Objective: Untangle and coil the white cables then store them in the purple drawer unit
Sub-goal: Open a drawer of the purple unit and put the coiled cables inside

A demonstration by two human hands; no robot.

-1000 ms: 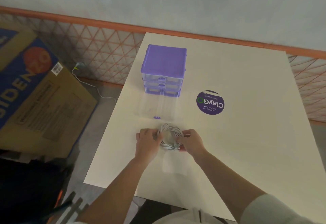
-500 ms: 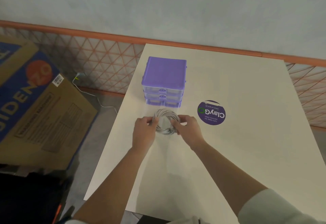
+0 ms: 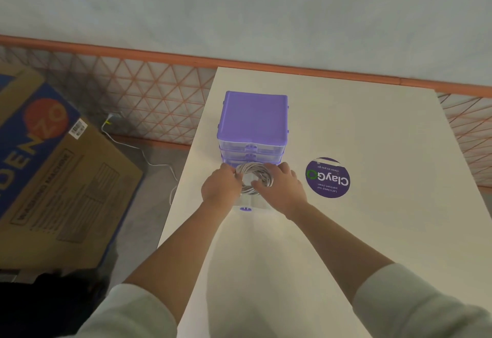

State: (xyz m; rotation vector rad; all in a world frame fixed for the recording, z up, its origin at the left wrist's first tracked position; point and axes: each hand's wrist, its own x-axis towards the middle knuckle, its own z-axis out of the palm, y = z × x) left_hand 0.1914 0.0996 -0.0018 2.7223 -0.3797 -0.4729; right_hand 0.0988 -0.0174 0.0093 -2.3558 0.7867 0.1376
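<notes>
A: What takes up most of the view?
B: A pale worktop [image 3: 359,130], set against a wall with an orange lattice strip along its foot. On the floor to the left lies a big cardboard box [image 3: 61,178] with blue printing, and a thin white cord [image 3: 149,160] trails from a wall plug past it.
A: And on the worktop?
B: A purple drawer unit [image 3: 253,122] stands near the far left corner, its two upper drawers closed. The bottom clear drawer [image 3: 246,204] is pulled out toward the person; its purple handle shows below the hands. To the right, apart from the unit, is a round purple sticker [image 3: 327,177] printed "ClayGo".
A: Where is the cable?
B: The white cable coil [image 3: 254,176] is wound into a ring and held just in front of the unit, over the pulled-out drawer. Whether it touches the drawer floor cannot be told.
A: The hands?
B: The left hand [image 3: 219,188] grips the ring's left side, fingers curled round it. The right hand [image 3: 282,188] grips the right side, its thumb across the strands.
</notes>
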